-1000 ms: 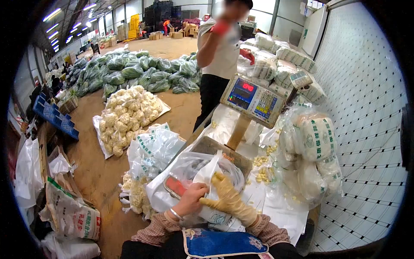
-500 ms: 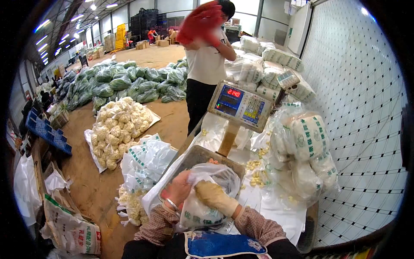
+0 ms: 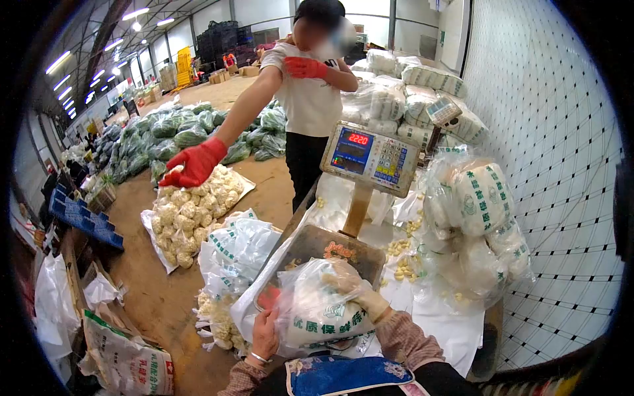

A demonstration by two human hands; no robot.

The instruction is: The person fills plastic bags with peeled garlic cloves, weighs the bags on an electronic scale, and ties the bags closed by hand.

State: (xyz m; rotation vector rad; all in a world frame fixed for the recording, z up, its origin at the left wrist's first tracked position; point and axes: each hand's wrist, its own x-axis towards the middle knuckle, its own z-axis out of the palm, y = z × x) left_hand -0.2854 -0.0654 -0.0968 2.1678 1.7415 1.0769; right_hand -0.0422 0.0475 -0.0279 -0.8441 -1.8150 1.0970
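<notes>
A clear plastic bag with green printed characters (image 3: 330,325), filled with pale contents, lies tilted at the near edge of the weighing scale's pan (image 3: 310,247). My left hand (image 3: 266,335), bare with a bracelet at the wrist, has its fingers closed on the bag's left edge. My right hand (image 3: 360,290), in a pale glove, grips the bag's upper right side; plastic film partly hides its fingers. Above the pan stands the scale's display (image 3: 371,158), showing red digits that read 2220.
Loose pale cloves (image 3: 406,267) lie on the white sheet right of the scale. Filled bags (image 3: 472,204) are stacked beside them. Across the scale, a person (image 3: 304,99) in red gloves reaches over a bulb pile (image 3: 188,214). Printed bags (image 3: 238,247) lie left.
My left hand has moved down to the bag's left edge, and the bag has tipped so its print faces up. The other person has stretched an arm left. The display went from 2140 to 2220.
</notes>
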